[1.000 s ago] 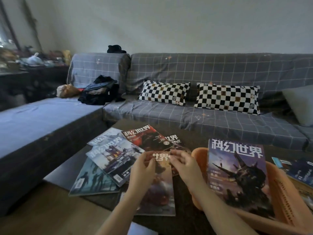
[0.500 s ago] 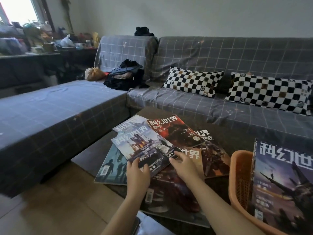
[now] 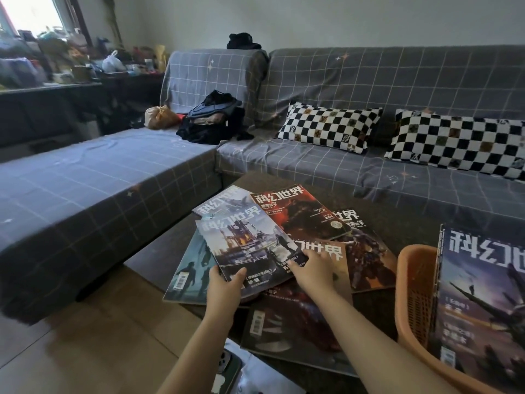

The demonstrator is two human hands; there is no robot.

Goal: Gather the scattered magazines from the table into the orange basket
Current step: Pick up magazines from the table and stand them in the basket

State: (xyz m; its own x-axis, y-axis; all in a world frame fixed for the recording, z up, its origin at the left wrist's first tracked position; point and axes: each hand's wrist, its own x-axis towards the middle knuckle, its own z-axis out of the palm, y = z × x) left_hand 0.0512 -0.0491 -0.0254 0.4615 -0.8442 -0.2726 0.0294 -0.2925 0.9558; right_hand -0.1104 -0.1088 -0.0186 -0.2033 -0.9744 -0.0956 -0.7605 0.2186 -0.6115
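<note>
Head view: the left hand (image 3: 224,290) is seen pinching the near corner of a glossy blue-grey magazine with a tower cover (image 3: 244,245), thumb on top, while the right hand (image 3: 311,270) is laid on its right edge with fingers extended. That magazine is lifted at the near end above an overlapping fan of other magazines (image 3: 301,214) on the dark surface (image 3: 397,217). An orange plastic basket (image 3: 412,294), already holding one upright issue, stands to the right. Slick covers could slide, and neighbours might be dragged off the edge.

Glossy paper magazines (image 3: 250,243), orange plastic mesh basket (image 3: 414,297), checked cloth sofa cover (image 3: 369,89)
</note>
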